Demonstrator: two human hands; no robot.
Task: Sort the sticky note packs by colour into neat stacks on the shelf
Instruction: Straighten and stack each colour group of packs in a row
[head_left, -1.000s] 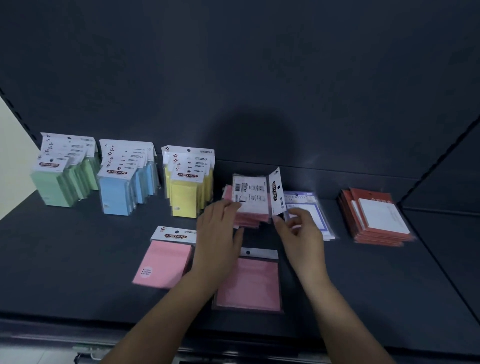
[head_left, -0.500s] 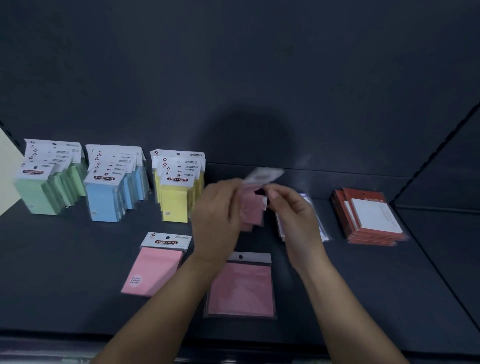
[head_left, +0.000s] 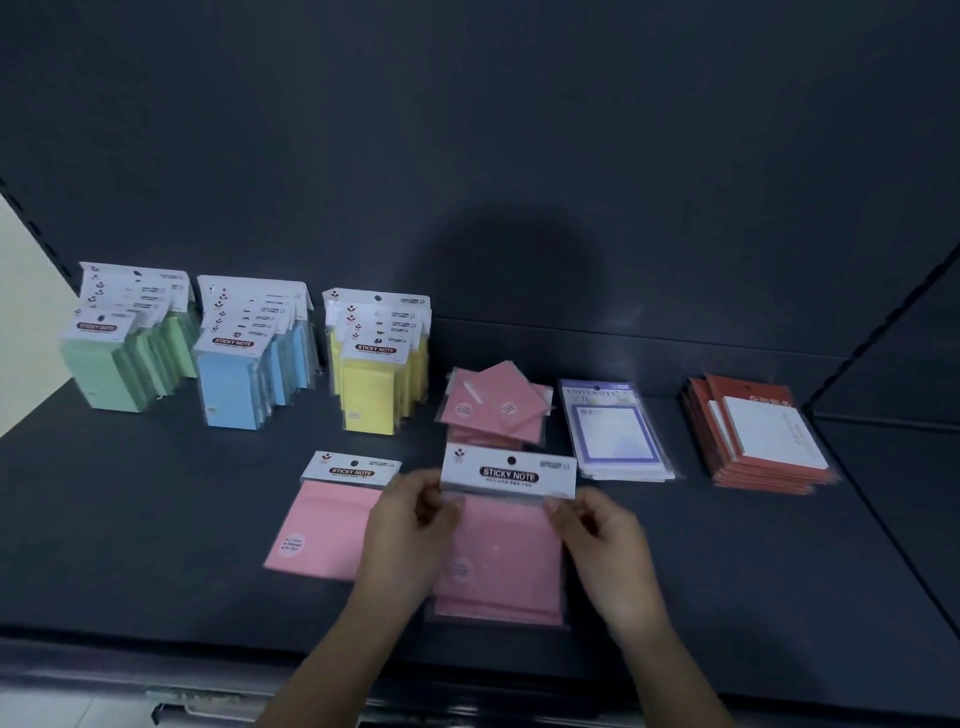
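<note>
I hold a pink sticky note pack (head_left: 506, 525) with a white "STICKY NOTE" header near the shelf's front. My left hand (head_left: 410, 530) pinches its left edge and my right hand (head_left: 597, 530) pinches its right edge. It lies over another pink pack whose lower edge shows beneath. A second loose pink pack (head_left: 324, 525) lies flat to the left. Behind is an untidy pile of pink packs (head_left: 493, 405). Upright rows of green packs (head_left: 124, 353), blue packs (head_left: 249, 364) and yellow packs (head_left: 379, 369) stand at the back left.
A flat stack of purple-bordered white packs (head_left: 615, 431) lies right of the pink pile. A stack of red-backed packs (head_left: 753, 436) lies further right. The dark shelf (head_left: 156, 545) has a back wall and a slanted divider (head_left: 883, 332) on the right.
My hands came from the pink pile at the back to the shelf's front. They now hold a pink pack face up over the one lying there. The camera view shifted slightly.
</note>
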